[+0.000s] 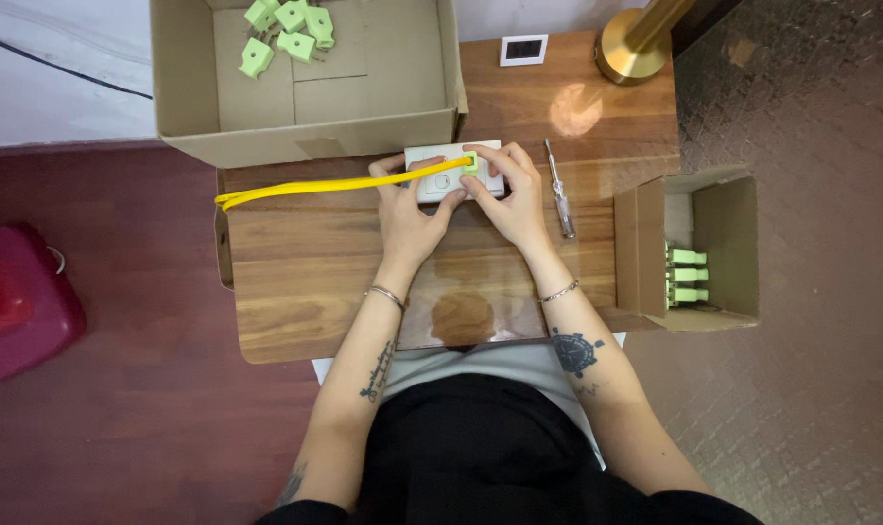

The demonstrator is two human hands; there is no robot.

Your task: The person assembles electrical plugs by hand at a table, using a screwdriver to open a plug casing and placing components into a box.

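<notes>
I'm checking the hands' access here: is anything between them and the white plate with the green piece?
Nothing visible. The left hand and right hand already rest on the white plate, fingers at the green piece. The yellow cable runs off left; the screwdriver lies apart on the right.

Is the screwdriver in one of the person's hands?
No, the screwdriver lies on the wooden table just beside the right hand, while both hands hold the white plate.

Wooden table [305, 292] on reddish floor [121, 428], perhaps carpeted rightward.
</notes>
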